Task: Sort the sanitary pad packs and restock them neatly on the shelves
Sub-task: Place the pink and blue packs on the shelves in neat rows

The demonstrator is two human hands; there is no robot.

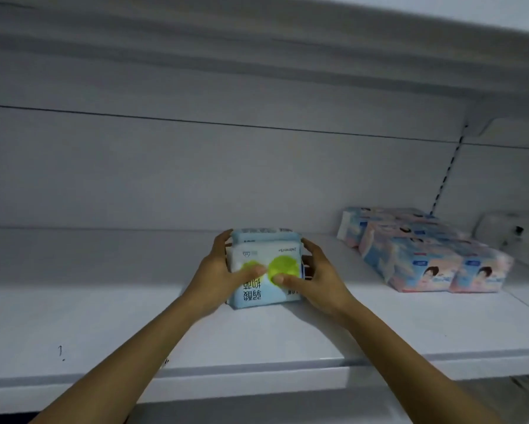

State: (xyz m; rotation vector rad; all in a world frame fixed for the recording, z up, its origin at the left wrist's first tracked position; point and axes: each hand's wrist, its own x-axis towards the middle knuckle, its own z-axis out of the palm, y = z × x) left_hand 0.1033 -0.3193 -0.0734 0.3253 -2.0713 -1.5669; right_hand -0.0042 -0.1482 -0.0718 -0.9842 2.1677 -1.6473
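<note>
- A front pack (268, 267), blue and white with two green discs, is stood on its edge near the middle of the shelf (104, 316), with its broad face turned to the front edge.
- Its printing is seen inverted, so the pack is upside down. The face is nearly square, and no long axis can be told.
- A rear pack (264, 234) of the same kind is set directly behind it, touching; two are counted.
- The pair is grasped from both sides. The left hand (220, 273) is curled round the left side and the right hand (321, 283) round the right, with both thumbs pressed on the front face.
- A block of pink-and-blue packs (419, 255) is laid flat toward the right end, apart from the pair. Two end faces are shown in front; the total cannot be counted.
- A blurred pale object (511, 237) is seen beyond the block.
</note>
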